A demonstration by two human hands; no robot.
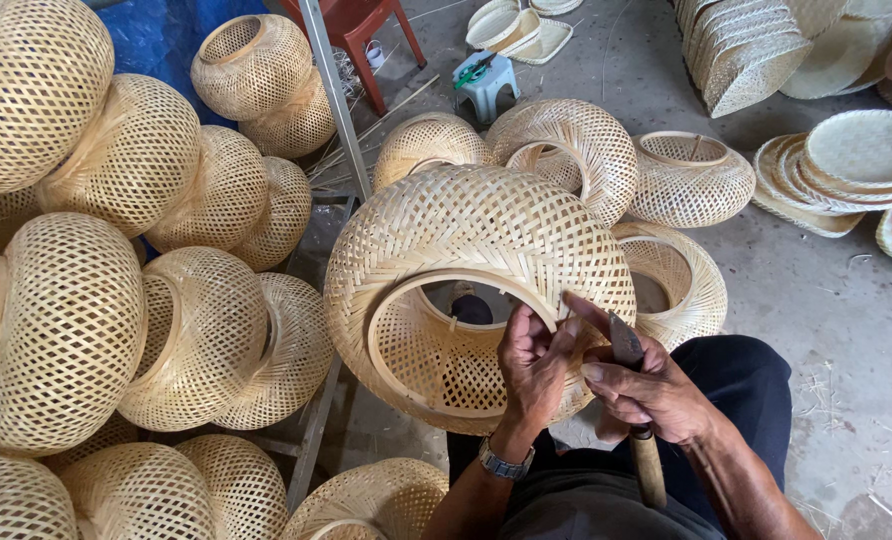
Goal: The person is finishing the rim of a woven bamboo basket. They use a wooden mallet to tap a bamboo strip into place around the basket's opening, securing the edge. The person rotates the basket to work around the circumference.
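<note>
Many woven bamboo shades [66, 330] crowding grey concrete floor [826, 320] around hands [586, 375].

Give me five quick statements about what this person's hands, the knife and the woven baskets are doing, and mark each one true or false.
1. The left hand grips the rim of the large woven bamboo basket. True.
2. The right hand holds a pair of scissors. False: it holds a knife with a wooden handle, blade up at the basket's rim.
3. A wristwatch sits on the left wrist. True.
4. The small stool on the floor beyond the baskets is red. False: it is pale blue-grey; the red thing is a chair beside it.
5. Flat woven trays are stacked at the right of the view. True.
</note>
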